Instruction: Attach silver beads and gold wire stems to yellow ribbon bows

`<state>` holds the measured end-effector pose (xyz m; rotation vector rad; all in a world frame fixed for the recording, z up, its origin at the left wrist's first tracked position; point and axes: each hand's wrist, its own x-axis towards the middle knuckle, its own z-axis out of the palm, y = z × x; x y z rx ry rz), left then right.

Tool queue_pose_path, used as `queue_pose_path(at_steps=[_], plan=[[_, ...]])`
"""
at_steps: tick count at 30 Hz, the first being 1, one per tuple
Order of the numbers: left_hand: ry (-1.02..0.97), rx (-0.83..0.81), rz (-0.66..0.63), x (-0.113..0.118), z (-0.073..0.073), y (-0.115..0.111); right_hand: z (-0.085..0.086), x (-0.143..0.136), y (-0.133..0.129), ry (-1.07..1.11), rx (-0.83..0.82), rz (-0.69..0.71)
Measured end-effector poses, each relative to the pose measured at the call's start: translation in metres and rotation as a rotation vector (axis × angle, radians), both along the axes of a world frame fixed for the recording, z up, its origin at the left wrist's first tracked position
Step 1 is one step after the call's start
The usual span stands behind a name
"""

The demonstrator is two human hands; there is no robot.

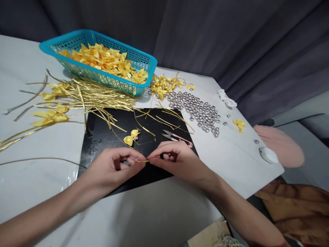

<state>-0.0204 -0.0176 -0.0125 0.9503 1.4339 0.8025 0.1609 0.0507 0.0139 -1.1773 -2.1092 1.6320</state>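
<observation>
My left hand (120,166) and my right hand (173,157) meet above a black mat (102,132). Between their fingertips a short piece of gold cord (143,161) is pinched; most of it is hidden by the fingers. Just beyond the left hand lies a yellow ribbon bow (131,137) with a small silver bell-like piece at its side. Thread snips (177,137) with a pink handle rest on the mat behind my right hand. Loose gold cords (145,127) cross the mat's far part.
A blue basket (102,70) full of yellow bows stands at the back left, with a pile of gold cords (97,96) before it. Silver beads (197,109) spread to the right. More bows (166,85) lie behind them. A white computer mouse (268,155) sits near the right edge.
</observation>
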Motion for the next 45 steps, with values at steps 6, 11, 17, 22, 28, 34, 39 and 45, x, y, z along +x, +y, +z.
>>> queue_pose_path(at_steps=[6, 11, 17, 22, 28, 34, 39, 45], plan=[[-0.009, 0.022, -0.006, 0.000, 0.002, -0.001, 0.001, -0.002, 0.000, -0.013, -0.031, -0.013], [0.020, 0.041, -0.022, -0.001, 0.003, 0.001, 0.000, -0.002, -0.001, -0.021, -0.077, -0.046], [0.018, 0.110, -0.032, -0.001, 0.000, -0.001, -0.001, -0.003, -0.003, -0.008, -0.153, -0.080], [0.027, 0.133, -0.036, -0.004, -0.003, -0.003, -0.002, -0.004, -0.003, 0.007, -0.174, -0.072], [0.030, 0.139, -0.027, -0.002, -0.003, -0.001, -0.005, -0.003, -0.004, -0.002, -0.081, -0.024], [0.011, 0.053, 0.021, 0.002, -0.001, -0.004, -0.002, 0.000, -0.008, 0.094, 0.163, 0.053], [0.386, 0.278, 0.250, -0.010, 0.005, -0.001, 0.006, 0.004, -0.005, 0.056, 0.200, 0.032], [0.902, 0.316, 0.029, -0.024, 0.001, 0.011, 0.009, 0.004, -0.007, 0.090, 0.222, 0.093]])
